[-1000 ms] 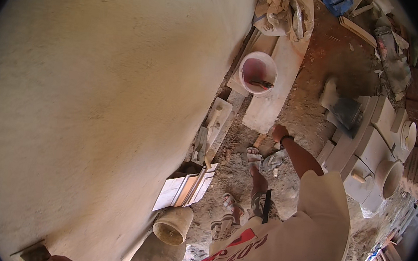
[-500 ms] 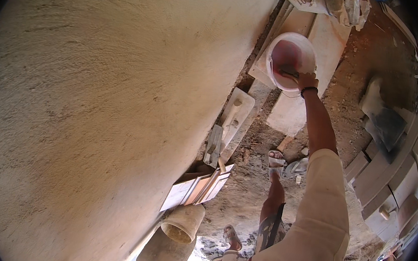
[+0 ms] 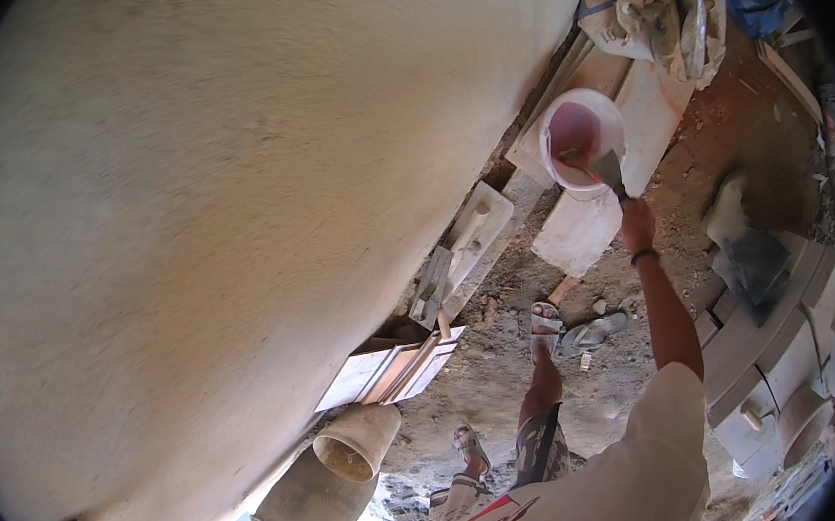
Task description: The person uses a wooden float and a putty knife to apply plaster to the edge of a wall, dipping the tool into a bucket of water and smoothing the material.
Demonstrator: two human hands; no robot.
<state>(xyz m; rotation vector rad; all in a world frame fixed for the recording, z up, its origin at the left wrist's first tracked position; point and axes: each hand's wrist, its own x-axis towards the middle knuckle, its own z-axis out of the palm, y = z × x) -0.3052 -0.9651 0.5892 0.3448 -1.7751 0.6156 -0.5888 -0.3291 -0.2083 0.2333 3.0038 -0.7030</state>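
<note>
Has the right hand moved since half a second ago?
Yes. Judged against the bucket, the right hand has drawn away from it, toward the lower right of the view, and now holds a scraper.

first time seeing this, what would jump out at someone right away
The broad, cream-coloured plastered wall filling the picture's left side would likely catch the eye first. Next comes the round white plastic bucket with a pinkish interior, right of upper centre. The bare right hand holds a grey flat-bladed scraper at the bucket's lower-right rim.
</note>
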